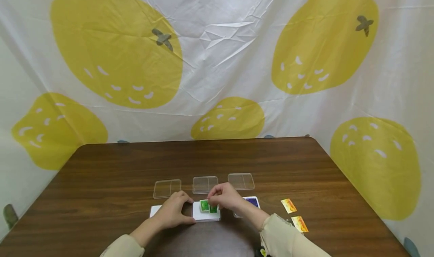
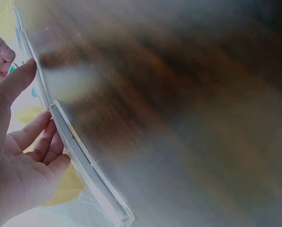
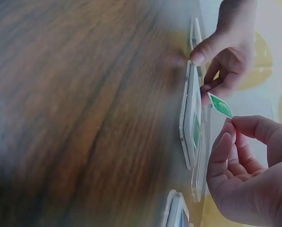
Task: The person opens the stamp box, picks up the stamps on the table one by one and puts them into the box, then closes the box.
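Note:
In the middle of the table lies a flat clear case with a white top (image 1: 198, 216). My left hand (image 1: 173, 210) holds it at its left end, thumb at the near corner and fingers toward the far corner. Just above the case, my right hand (image 1: 225, 196) pinches a small green card (image 3: 221, 106) by one corner between thumb and forefinger. The card is tilted and apart from the case. Another small green card (image 3: 196, 132) lies on the white top, partly covered by the right hand in the head view.
A second white-topped case (image 1: 154, 210) is partly behind the left hand, and a case with dark blue (image 1: 252, 201) sits under the right forearm. Three clear lids (image 1: 167, 189) lie in a row behind. Two orange-yellow cards (image 1: 289, 205) are at the right.

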{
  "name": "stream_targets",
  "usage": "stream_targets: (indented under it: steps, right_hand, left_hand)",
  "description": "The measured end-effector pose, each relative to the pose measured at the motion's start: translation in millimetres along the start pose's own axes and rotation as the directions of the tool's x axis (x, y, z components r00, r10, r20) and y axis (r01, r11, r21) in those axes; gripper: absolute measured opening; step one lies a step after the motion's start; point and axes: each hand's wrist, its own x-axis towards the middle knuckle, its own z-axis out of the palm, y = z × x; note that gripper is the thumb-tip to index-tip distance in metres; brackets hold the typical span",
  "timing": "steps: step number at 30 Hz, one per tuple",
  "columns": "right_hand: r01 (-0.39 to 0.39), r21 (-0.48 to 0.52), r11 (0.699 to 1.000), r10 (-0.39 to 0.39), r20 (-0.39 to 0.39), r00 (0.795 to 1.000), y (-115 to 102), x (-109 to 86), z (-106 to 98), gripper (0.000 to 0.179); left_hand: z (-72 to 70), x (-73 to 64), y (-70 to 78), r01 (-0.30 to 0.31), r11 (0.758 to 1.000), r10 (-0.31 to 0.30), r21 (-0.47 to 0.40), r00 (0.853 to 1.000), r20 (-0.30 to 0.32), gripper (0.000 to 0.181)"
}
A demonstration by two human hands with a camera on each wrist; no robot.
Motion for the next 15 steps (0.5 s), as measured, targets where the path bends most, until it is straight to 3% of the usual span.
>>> stream_targets:
  steps: [6,15]
  right_hand:
    - [-0.007,0.01,1.0,0.007,0.002,1.0,2.8,2.6,7.1,0.014]
    - [0.071,-0.137,0.988,-0.072,-0.007,0.997,6.6,4.3,12.3,0.006]
  left_hand:
    - [0.2,0.1,-0.2,0.006,1.0,-0.006,0.006,1.0,-0.004,0.048]
    - [-0.6,0.9,0.1,0.017,1.0,-0.017,-0.004,1.0,0.017,0.047]
